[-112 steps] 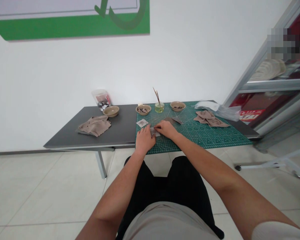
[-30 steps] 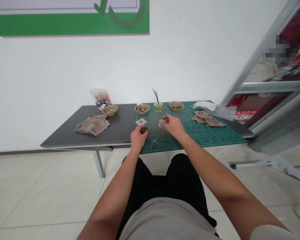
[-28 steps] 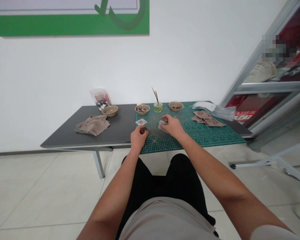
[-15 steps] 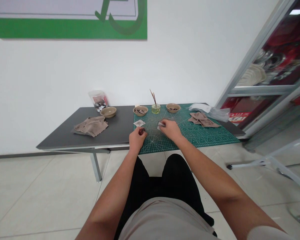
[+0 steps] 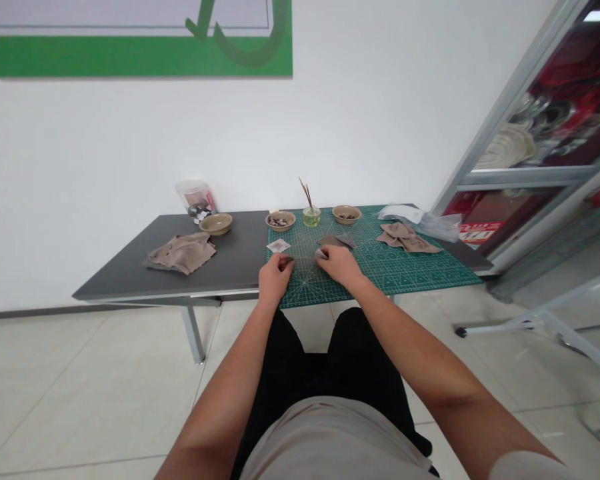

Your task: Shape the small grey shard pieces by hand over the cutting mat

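Observation:
Over the front of the green cutting mat (image 5: 380,275), my left hand (image 5: 274,279) pinches a small dark piece, too small to name. To its right, my right hand (image 5: 341,265) has its fingers closed on a small grey piece that looks thin. The two hands are apart. Just beyond the left hand lies a white square with a grey centre (image 5: 279,246). Flat brownish-grey pieces (image 5: 347,239) rest on the mat behind the right hand, which partly covers them.
Along the back stand a glass jar (image 5: 311,217) with thin sticks and two bowls (image 5: 280,222) of small dark pieces. At left are another bowl (image 5: 216,225), a clear tub (image 5: 198,201) and a brown cloth (image 5: 183,253). At right lie another cloth (image 5: 406,239) and plastic bags (image 5: 437,227).
My right hand has shifted slightly down and left, so more of the flat pieces behind it shows. My left hand stays nearly in place, its fingertips turned slightly.

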Motion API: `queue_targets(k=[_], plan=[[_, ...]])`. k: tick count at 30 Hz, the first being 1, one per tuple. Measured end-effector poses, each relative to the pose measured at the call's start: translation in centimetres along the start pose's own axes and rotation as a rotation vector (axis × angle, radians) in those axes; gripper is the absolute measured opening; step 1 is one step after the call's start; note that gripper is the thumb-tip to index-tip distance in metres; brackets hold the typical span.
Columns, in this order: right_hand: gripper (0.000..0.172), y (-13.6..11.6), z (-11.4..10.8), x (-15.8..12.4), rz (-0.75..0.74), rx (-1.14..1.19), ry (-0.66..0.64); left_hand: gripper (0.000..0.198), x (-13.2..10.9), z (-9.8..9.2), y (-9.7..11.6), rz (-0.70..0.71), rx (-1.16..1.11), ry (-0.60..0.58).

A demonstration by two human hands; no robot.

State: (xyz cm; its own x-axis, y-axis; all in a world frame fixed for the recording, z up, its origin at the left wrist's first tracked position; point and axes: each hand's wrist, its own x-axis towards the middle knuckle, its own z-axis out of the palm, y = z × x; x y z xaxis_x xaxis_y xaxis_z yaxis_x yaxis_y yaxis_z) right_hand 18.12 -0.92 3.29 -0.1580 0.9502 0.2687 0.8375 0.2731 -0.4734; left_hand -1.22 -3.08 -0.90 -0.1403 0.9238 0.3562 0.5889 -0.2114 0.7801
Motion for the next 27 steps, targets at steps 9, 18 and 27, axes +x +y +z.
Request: queue_targets(k=[9, 18, 27], plan=[[0.008, -0.9, 3.9, 2.0, 0.035, 0.664, -0.009, 0.008, -0.2, -0.2, 0.2, 0.014, 0.023, -0.016], [0.040, -0.9, 5.9, 1.4, 0.044, 1.144, -0.009, 0.011, -0.1, 0.1, -0.1, 0.062, 0.032, -0.027], [0.035, -0.5, 5.8, 1.3, -0.012, 1.165, -0.193, 0.006, -0.2, -0.1, -0.3, 0.081, -0.002, -0.062]])
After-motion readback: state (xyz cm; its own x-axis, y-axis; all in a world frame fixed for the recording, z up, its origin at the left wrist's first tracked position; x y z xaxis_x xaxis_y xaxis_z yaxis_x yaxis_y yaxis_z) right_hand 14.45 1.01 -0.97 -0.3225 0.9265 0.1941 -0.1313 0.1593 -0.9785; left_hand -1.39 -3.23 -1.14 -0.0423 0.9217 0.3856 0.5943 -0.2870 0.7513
